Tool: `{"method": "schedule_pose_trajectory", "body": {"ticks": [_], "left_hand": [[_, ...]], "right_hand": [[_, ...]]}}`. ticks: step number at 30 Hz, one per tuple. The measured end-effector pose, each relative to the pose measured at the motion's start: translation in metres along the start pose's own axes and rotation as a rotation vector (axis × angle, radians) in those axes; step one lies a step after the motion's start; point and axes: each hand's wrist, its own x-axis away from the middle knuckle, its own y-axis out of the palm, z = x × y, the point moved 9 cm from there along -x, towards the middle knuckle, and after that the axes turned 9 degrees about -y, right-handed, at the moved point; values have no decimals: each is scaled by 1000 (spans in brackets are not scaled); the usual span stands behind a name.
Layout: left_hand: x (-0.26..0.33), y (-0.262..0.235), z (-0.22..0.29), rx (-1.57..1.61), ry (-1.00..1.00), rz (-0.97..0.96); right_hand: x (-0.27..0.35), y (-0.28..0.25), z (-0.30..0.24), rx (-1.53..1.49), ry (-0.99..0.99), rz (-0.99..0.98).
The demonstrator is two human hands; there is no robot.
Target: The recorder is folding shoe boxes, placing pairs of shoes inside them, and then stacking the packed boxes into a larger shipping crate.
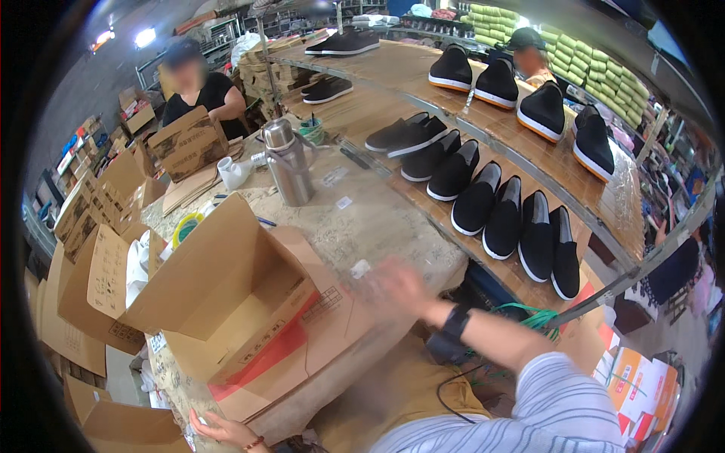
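Note:
In front of me an open brown cardboard box stands empty on the table, its flaps raised. By the near left edge of the table is my left hand, fingers stretched out below the box; a small white spot shows at a fingertip, too small to make out. My right hand, with a dark band at the wrist, is over the table right of the box. Motion smears its fingers, so whether they hold anything is unclear. A small white label lies close by it.
A steel flask stands beyond the box, beside a white cup. Rows of black slip-on shoes fill the rack at right. More cartons crowd the left. Across the table a person handles a carton.

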Motion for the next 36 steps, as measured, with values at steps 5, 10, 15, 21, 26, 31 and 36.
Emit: {"method": "schedule_pose_trajectory", "body": {"ticks": [5, 10, 15, 21, 26, 31, 36], "left_hand": [[21, 42, 141, -138, 514, -366], [35, 121, 147, -481, 570, -605], [32, 114, 147, -347, 541, -612], [41, 90, 158, -297, 507, -718], [49, 71, 198, 148, 350, -744], [140, 113, 252, 942, -550, -1436], [-6, 52, 258, 509, 191, -610]], "right_hand": [[-51, -202, 35, 760, 38, 332], [16, -259, 158, 489, 549, 224], [30, -270, 154, 405, 466, 391], [33, -207, 136, -212, 537, 415], [-20, -68, -74, -1416, 656, 201], [-34, -2, -126, -1532, 607, 105], [-39, 56, -126, -1644, 546, 39]]}}
